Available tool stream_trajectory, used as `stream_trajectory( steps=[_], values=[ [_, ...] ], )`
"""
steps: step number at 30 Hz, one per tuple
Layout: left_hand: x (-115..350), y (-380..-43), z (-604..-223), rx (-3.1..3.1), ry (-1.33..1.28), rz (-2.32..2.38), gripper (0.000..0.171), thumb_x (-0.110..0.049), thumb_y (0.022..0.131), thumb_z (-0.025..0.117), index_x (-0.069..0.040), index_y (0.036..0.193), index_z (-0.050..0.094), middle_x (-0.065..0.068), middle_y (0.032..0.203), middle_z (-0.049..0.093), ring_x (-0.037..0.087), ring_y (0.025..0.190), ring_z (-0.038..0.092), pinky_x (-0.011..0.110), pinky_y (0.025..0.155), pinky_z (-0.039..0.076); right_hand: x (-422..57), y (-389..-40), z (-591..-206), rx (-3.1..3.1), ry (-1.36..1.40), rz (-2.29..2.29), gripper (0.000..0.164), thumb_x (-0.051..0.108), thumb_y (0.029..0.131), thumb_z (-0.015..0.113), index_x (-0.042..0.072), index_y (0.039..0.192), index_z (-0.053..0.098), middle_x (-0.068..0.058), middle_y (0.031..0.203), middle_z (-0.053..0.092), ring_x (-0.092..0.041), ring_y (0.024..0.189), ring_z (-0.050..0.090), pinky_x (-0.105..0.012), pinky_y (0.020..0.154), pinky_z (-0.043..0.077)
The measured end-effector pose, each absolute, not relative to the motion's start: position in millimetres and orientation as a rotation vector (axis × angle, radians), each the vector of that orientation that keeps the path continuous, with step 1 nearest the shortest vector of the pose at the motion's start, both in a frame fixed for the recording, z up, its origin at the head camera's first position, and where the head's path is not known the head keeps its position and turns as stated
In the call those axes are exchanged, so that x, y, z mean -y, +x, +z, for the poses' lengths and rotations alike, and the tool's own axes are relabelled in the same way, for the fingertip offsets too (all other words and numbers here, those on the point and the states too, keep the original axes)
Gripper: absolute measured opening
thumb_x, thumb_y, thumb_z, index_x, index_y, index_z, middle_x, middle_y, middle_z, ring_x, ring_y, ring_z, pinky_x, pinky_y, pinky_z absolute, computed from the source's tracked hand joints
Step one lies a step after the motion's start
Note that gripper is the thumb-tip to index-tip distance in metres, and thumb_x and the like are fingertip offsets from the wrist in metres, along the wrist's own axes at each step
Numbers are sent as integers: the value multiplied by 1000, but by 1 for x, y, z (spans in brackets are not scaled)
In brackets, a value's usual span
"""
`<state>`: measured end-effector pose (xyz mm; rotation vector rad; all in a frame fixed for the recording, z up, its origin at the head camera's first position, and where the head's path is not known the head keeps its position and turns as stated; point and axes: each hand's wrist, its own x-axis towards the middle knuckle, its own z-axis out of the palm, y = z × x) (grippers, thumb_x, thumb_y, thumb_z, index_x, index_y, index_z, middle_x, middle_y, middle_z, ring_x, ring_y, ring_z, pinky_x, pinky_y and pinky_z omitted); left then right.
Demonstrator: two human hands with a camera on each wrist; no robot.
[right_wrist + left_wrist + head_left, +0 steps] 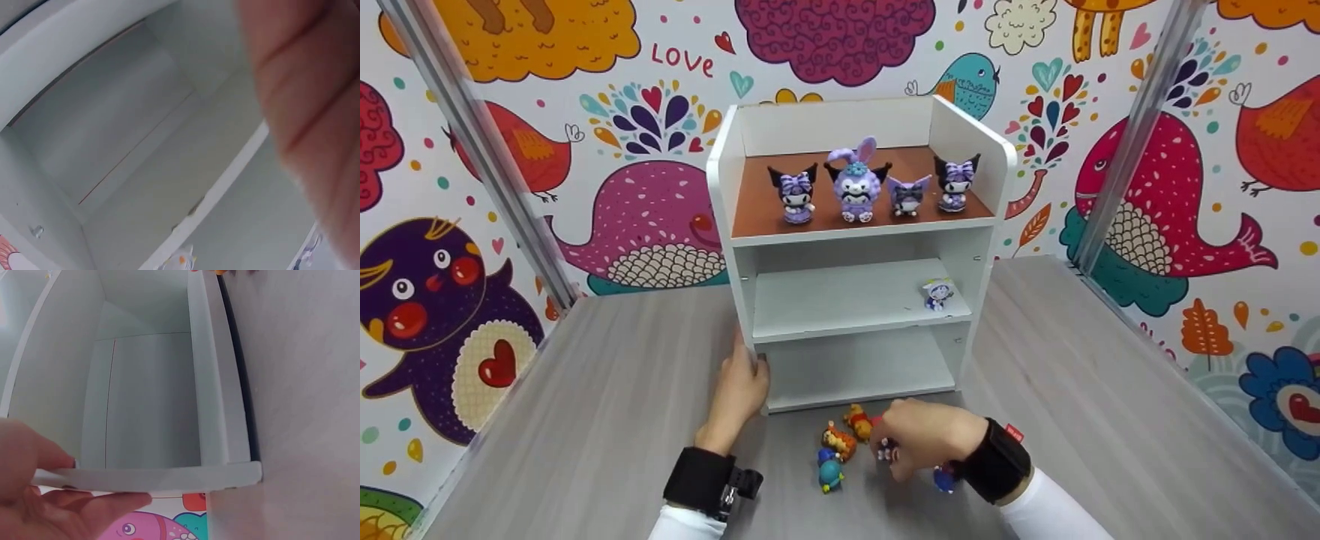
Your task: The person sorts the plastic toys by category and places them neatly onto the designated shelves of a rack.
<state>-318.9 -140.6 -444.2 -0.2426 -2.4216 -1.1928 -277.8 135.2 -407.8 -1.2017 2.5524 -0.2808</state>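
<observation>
My left hand (742, 382) grips the left side panel of a white toy shelf (855, 328), thumb on the inner face and fingers outside, as the left wrist view shows. Low in front of the shelf, my right hand (926, 435) has its fingers curled round a small dark-and-white figurine (887, 450), mostly hidden by the hand. Left of it on the table lie a Winnie the Pooh figurine (859, 422), a Tigger figurine (838, 441) and a blue-teal figurine (830, 474). A dark blue figurine (944, 479) shows partly under the right wrist.
Several purple-and-black figurines, one a fluffy rabbit-eared figurine (856, 191), stand on the brown top shelf (757, 206). A white-and-purple figurine (938, 294) sits at the right of the middle shelf (840, 300). Patterned walls (660, 225) enclose the grey wooden table (622, 420).
</observation>
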Motion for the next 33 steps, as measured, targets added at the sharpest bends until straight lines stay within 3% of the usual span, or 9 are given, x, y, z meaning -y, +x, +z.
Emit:
stream_trajectory(
  steps=[7,10,16,22,25,33],
  values=[
    [140,-319,-444,2442,-217,-1193,68,4,94,49,8,155,17,32,85,65,27,64,61,43,61,49,-147,-282,-395,-2545,-1340,-503,24,9,78,76,11,101,71,9,76,63,5,62,46,-12,57,40],
    [140,-319,-444,2445,-222,-1190,68,4,94,49,8,154,18,30,82,65,26,63,60,42,59,48,-151,-283,-391,-2531,-1386,-609,23,9,81,75,12,103,71,7,79,64,5,63,46,-11,57,39],
    [141,-319,-444,2426,-240,-1199,67,6,94,48,6,154,20,37,96,67,32,69,68,42,58,50,-158,-285,-384,-2596,-1469,-754,31,4,81,68,13,110,75,0,93,61,-2,77,48,-15,65,43],
    [141,-318,-444,2425,-237,-1199,66,5,94,48,8,154,20,43,116,62,44,87,71,50,69,55,-163,-290,-382,-2684,-1540,-892,41,0,86,64,13,124,72,-4,91,60,-4,73,46,-15,62,40],
    [141,-318,-444,2428,-232,-1200,67,6,94,48,8,154,18,44,122,58,49,96,69,55,74,55,-163,-290,-381,-2754,-1499,-972,47,0,86,66,10,132,64,-4,95,64,-4,73,49,-16,62,44],
    [141,-319,-445,2425,-243,-1172,67,6,93,49,7,154,19,44,114,61,46,85,70,52,66,54,-160,-289,-378,-2911,-1441,-1150,24,-1,82,72,7,100,59,-4,85,66,-6,69,54,-19,57,50]
  ],
)
